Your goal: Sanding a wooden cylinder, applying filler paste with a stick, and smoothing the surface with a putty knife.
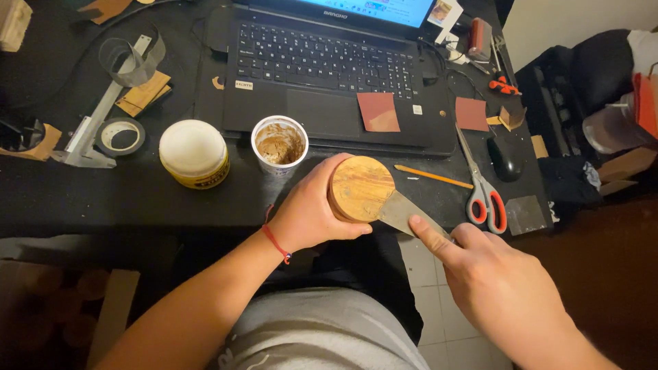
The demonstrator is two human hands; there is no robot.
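Black desk: laptop, scissors.

The left hand covers the near side of the wooden disc. The right hand hides the handle of the putty knife, so its grip cannot be told. The laptop screen is cut off by the far edge. Far left, a wooden block runs off the frame. The clutter far right is too dim to name.

Warm, dim indoor light from above, sharp at centre, dark corners, slight wide-angle bending at edges
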